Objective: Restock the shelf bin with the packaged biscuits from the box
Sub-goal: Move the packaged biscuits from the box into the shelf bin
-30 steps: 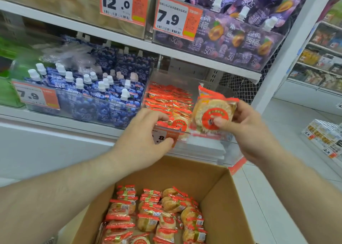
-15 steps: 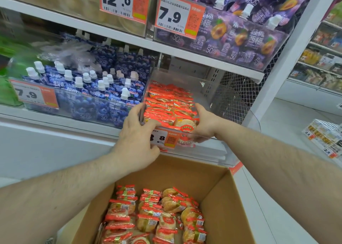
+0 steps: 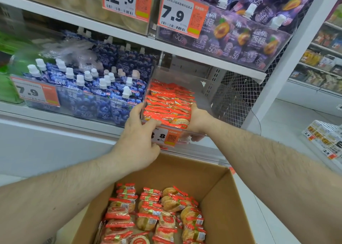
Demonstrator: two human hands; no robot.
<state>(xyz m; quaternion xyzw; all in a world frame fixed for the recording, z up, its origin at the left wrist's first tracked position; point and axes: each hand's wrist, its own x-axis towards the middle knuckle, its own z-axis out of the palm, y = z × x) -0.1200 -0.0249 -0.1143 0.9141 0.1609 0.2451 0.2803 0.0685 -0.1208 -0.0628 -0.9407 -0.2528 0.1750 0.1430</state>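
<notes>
Gripping the clear shelf bin (image 3: 203, 77), the left hand (image 3: 137, 141) clasps its front corner. The right hand (image 3: 197, 122) presses the biscuit packets (image 3: 167, 103) inside; its grasp is unclear.

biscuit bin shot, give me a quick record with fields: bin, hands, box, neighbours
bin: clear shelf bin, orange biscuit packs filling its left side, right side bare
left hand: left hand on the bin's front left corner, over the price tag
right hand: right hand against the packs' right side
box: cardboard box below, many packs left
neighbours: blue spouted pouches left; purple pouches above
</notes>
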